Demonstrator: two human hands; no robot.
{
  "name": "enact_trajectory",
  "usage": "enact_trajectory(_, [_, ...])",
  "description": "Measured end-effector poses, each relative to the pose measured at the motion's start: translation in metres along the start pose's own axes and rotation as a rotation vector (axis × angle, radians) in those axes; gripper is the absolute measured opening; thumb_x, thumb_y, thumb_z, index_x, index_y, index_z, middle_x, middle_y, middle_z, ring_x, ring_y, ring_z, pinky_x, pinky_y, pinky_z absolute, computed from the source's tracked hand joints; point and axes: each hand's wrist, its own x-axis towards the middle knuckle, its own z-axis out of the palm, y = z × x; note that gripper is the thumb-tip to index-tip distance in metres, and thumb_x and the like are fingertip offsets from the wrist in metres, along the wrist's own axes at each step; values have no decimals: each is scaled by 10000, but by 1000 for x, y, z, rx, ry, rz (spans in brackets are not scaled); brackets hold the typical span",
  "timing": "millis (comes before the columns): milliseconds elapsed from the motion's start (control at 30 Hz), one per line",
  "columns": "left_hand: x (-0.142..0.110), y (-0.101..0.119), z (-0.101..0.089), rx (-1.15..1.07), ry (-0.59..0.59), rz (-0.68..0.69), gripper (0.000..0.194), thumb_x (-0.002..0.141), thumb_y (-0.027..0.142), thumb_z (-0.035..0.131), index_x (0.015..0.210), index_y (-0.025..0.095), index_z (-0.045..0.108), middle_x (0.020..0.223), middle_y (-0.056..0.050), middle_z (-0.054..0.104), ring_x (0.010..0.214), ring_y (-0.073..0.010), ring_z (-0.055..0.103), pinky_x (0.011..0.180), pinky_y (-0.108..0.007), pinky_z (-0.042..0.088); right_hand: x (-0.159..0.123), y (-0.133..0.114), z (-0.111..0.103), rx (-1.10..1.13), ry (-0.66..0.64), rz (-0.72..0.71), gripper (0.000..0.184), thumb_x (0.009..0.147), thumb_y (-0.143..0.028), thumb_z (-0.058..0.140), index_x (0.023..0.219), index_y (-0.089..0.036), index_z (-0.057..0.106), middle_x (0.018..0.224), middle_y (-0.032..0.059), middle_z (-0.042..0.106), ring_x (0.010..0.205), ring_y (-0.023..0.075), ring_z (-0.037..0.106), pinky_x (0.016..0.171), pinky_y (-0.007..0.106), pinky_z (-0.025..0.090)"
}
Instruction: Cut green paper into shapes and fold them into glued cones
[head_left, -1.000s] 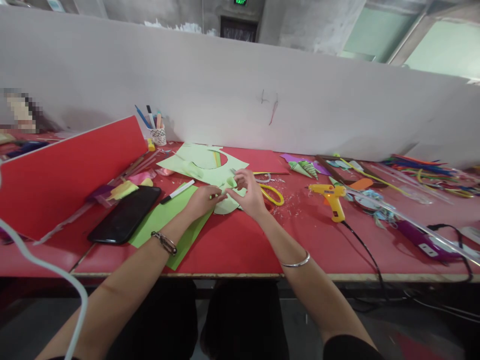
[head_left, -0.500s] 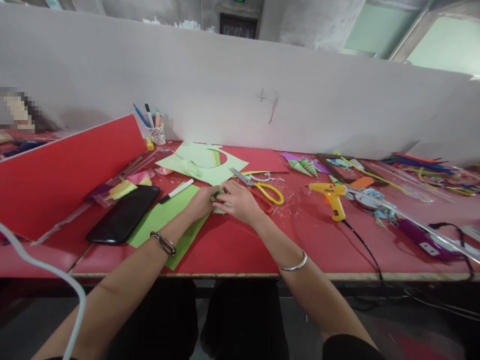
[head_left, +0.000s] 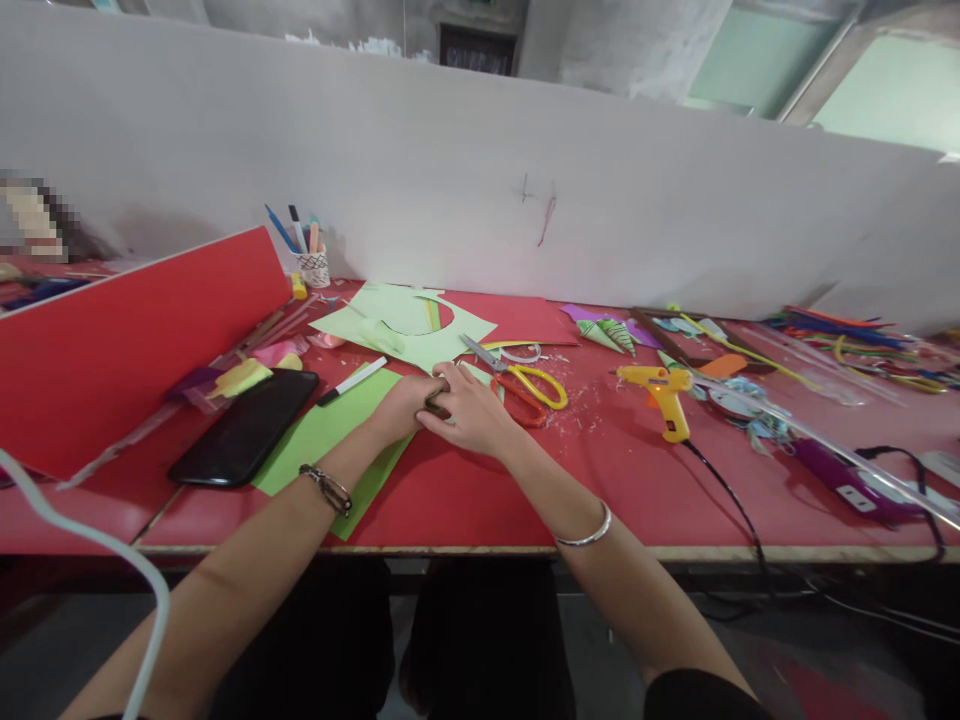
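My left hand (head_left: 409,408) and my right hand (head_left: 472,408) meet over the red tabletop, both with bent, closed fingers. Between them they grip a small rolled piece of green paper (head_left: 435,402), mostly hidden by the fingers. Just beyond the right hand lie scissors (head_left: 536,385) with yellow and red handles, blades slightly apart. A bright green sheet (head_left: 322,440) rests under my left wrist, a white marker with a black cap (head_left: 352,382) on it. Behind the hands is a pale green sheet (head_left: 352,325) with a large curved cut-out.
A yellow glue gun (head_left: 664,395) with a black cord stands to the right, near green patterned paper cones (head_left: 611,335) and a purple power strip (head_left: 855,480). Left are a black phone (head_left: 244,430), a leaning red board (head_left: 142,340) and a pen cup (head_left: 312,267). A white partition rises behind.
My fingers have closed further around the rolled green paper, so less of it shows. The right hand has turned slightly; the things on the table have stayed put.
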Motion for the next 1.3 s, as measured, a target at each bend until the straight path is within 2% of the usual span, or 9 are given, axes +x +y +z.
enact_trajectory(233, [0,4,-1,-90,13,3,51,655,187,494,695,161,512,631,8,550,591,-134,498,536,-226,346,0,-1,0,22,-2,-28,363,837,-454,405,843,-174,636,1129,99,405,969,210,429,774,351,414])
enact_trajectory(467, [0,6,1,-158,48,-39,75,641,218,521,638,144,511,604,-1,545,559,-124,469,525,-230,355,1,1,1,31,-7,-47,385,840,-467,389,836,-169,633,1116,102,410,954,205,443,751,337,419])
enact_trajectory(700, [2,7,1,-283,93,-61,54,623,177,524,659,136,527,570,27,522,545,-106,458,518,-213,355,0,3,-3,55,45,-68,302,853,-399,394,868,-176,597,1072,88,430,901,173,470,704,291,418])
enact_trajectory(800, [3,8,-1,-342,191,-94,61,632,183,540,618,145,494,570,33,504,557,-101,448,541,-215,361,-1,5,-5,102,124,-30,234,845,-365,405,910,-182,537,1062,83,434,827,151,489,634,266,421])
enact_trajectory(933, [6,9,-6,-356,318,-124,144,687,261,579,668,165,473,658,21,513,645,-114,464,647,-239,387,-1,9,-5,180,372,32,233,797,-353,467,942,-180,410,988,91,443,849,174,488,624,280,440])
enact_trajectory(1000, [7,8,-7,-346,342,-123,177,704,296,581,676,172,458,681,19,503,676,-118,466,681,-246,389,0,11,-3,186,435,32,236,791,-334,470,950,-184,380,978,91,441,837,171,492,634,291,448])
enact_trajectory(1167, [7,9,-6,-290,335,-67,201,702,330,600,681,174,476,713,14,511,709,-125,485,714,-257,396,0,13,1,175,360,44,250,791,-287,448,1011,-198,369,986,81,455,784,155,512,641,297,459])
enact_trajectory(1300, [7,11,-6,-249,322,24,143,691,301,612,675,171,555,783,-17,531,767,-142,505,739,-276,408,-1,8,-3,187,293,50,226,783,-256,444,996,-202,392,985,70,480,775,151,525,626,277,461])
